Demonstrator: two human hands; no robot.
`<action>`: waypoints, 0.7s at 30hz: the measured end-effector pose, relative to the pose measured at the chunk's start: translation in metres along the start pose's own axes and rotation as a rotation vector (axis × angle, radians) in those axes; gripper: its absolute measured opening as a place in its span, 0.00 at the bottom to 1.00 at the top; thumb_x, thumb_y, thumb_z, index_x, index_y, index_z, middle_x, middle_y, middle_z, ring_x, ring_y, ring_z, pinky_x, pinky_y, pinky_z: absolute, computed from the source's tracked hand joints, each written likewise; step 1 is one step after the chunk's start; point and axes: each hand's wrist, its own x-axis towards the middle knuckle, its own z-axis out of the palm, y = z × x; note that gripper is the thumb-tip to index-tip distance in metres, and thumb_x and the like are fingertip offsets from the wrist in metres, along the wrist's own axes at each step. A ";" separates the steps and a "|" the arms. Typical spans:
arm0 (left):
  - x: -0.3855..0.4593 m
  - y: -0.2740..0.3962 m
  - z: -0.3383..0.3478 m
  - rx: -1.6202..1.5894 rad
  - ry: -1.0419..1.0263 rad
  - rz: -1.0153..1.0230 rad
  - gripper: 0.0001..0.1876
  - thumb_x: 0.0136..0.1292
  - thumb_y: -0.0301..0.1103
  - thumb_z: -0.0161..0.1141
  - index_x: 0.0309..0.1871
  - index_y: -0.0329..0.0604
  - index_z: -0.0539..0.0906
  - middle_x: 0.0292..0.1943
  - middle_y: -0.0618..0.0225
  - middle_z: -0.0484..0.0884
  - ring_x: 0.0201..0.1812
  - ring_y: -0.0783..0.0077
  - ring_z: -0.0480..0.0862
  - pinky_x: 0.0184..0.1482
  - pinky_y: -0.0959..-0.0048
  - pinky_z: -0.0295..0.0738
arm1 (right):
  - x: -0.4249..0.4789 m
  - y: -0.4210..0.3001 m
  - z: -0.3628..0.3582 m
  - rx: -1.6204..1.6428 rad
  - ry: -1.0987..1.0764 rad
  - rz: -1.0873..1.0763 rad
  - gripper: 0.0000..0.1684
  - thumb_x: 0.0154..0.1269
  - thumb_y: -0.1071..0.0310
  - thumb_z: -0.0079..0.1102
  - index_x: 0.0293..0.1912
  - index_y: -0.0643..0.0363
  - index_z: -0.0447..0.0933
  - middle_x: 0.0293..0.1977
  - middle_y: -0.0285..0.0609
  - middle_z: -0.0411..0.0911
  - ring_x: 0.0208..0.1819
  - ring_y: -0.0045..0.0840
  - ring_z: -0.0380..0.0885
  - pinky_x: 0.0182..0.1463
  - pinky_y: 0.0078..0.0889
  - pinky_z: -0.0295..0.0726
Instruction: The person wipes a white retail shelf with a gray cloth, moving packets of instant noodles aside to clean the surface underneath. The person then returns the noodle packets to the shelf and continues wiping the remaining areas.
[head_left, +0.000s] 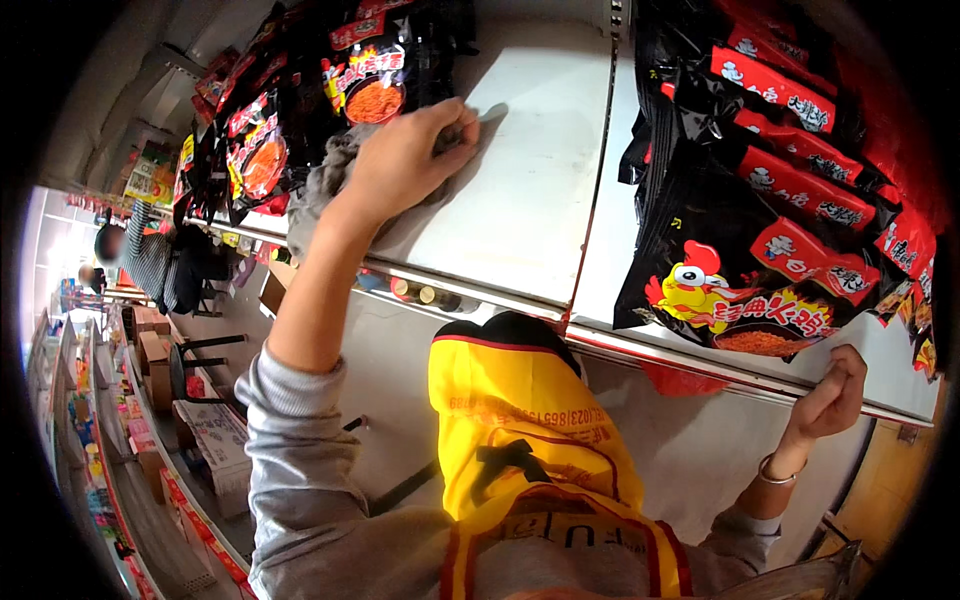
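My left hand (412, 161) is over a white metal shelf (525, 172), its fingers curled on a crumpled grey cloth (335, 161). The cloth lies on the shelf and bunches out beside the wrist. Just beyond that hand stand black instant-noodle packets (371, 86) with a bowl of noodles pictured on them. My right hand (832, 394) is at the shelf's front edge, fingers curled in, with nothing visible in them. Close above it lies the lower edge of a black and red noodle packet (739, 292) showing a cartoon chicken, the front one of an overlapping row.
Bottles with yellowish caps (412, 291) stand below the shelf edge. At left, long stocked shelves (97, 450), a black stool (180, 367) and a cardboard box (217, 450) line the aisle. A person in a striped top (150, 259) is farther off. My yellow apron (517, 405) hangs before the shelf.
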 end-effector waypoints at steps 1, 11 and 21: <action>0.005 -0.003 0.006 0.018 0.061 0.014 0.05 0.62 0.33 0.63 0.40 0.49 0.83 0.34 0.63 0.84 0.36 0.55 0.84 0.37 0.64 0.77 | 0.001 0.000 -0.001 -0.020 -0.011 -0.006 0.12 0.64 0.77 0.42 0.35 0.66 0.77 0.28 0.39 0.76 0.24 0.20 0.68 0.29 0.20 0.66; -0.055 0.025 -0.009 0.304 0.106 0.161 0.13 0.63 0.30 0.62 0.50 0.52 0.88 0.37 0.65 0.80 0.37 0.58 0.83 0.39 0.63 0.80 | 0.000 -0.001 -0.002 -0.041 -0.016 -0.031 0.11 0.65 0.77 0.43 0.35 0.64 0.77 0.28 0.39 0.76 0.24 0.20 0.69 0.29 0.22 0.67; -0.052 0.036 -0.010 0.398 0.031 0.053 0.14 0.68 0.32 0.56 0.54 0.53 0.87 0.36 0.63 0.80 0.35 0.57 0.84 0.37 0.63 0.79 | 0.003 -0.003 -0.004 -0.082 -0.054 -0.035 0.11 0.63 0.78 0.43 0.35 0.64 0.77 0.28 0.41 0.77 0.25 0.23 0.72 0.30 0.23 0.69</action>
